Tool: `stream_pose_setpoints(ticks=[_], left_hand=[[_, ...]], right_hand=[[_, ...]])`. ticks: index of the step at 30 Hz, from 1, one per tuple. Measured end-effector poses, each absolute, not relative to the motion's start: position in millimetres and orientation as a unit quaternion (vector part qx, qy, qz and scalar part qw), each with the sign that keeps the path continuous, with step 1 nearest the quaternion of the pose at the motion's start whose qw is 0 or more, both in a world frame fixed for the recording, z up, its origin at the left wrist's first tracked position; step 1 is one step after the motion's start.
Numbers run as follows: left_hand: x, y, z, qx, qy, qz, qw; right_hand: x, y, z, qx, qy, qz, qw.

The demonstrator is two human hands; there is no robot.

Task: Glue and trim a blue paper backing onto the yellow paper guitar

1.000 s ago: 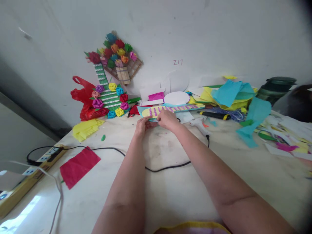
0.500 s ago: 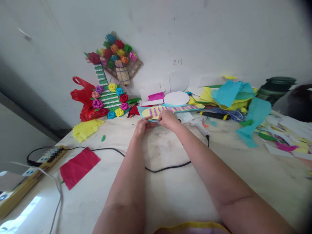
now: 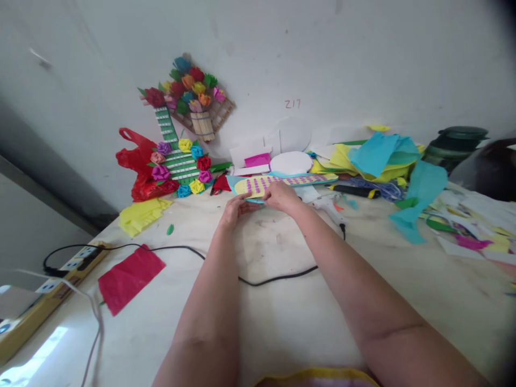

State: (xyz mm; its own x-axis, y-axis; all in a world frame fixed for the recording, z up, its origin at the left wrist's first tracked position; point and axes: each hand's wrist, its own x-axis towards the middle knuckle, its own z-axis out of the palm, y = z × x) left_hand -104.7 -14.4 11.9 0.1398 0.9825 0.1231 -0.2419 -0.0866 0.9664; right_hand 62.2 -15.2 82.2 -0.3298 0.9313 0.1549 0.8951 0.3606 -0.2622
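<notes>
A long yellow paper cutout point(image 3: 243, 186) with rows of purple marks, shaped like a guitar, is backed with light blue paper point(image 3: 231, 181). It lies at the far side of the table, its narrow end to the right. My left hand point(image 3: 234, 210) grips its near left edge, thumb on top and fingers under it. The fingers of my right hand point(image 3: 282, 196) are bent and pressed at the near edge, where the blue paper shows; their tips are partly hidden. Just right of my right hand lies a white glue gun point(image 3: 331, 206) with a black cord.
Paper flowers on a green guitar-shaped piece point(image 3: 181, 158) lean by a red bag point(image 3: 139, 161). Blue crepe paper point(image 3: 382, 153), a black-yellow utility knife point(image 3: 355, 191) and paper scraps point(image 3: 475, 226) lie right. Red paper point(image 3: 132, 279), a power strip point(image 3: 52, 290) and a cord point(image 3: 278, 278) occupy the left and middle.
My right hand has shifted slightly right along the near edge of the cutout. My left hand keeps its hold, and the cutout stays in place.
</notes>
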Motion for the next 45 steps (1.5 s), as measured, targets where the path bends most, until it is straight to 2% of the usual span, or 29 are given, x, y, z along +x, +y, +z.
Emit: stream_pose_setpoints(ticks=[16, 29, 37, 45], left_hand=[[-104.5, -16.4, 12.5, 0.489, 0.389, 0.553, 0.551], [-99.8, -23.9, 17.0, 0.498, 0.406, 0.510, 0.572], [-97.2, -20.6, 15.7, 0.472, 0.397, 0.531, 0.581], [-101.5, -14.5, 9.6, 0.458, 0.416, 0.537, 0.573]], right_hand=[[61.9, -15.2, 80.1, -0.558, -0.814, 0.054, 0.152], [59.3, -11.4, 73.4, -0.552, -0.820, 0.043, 0.148], [68.0, -15.4, 85.1, -0.550, -0.821, 0.057, 0.143], [89.6, -3.6, 84.4, -0.488, -0.855, 0.106, 0.142]])
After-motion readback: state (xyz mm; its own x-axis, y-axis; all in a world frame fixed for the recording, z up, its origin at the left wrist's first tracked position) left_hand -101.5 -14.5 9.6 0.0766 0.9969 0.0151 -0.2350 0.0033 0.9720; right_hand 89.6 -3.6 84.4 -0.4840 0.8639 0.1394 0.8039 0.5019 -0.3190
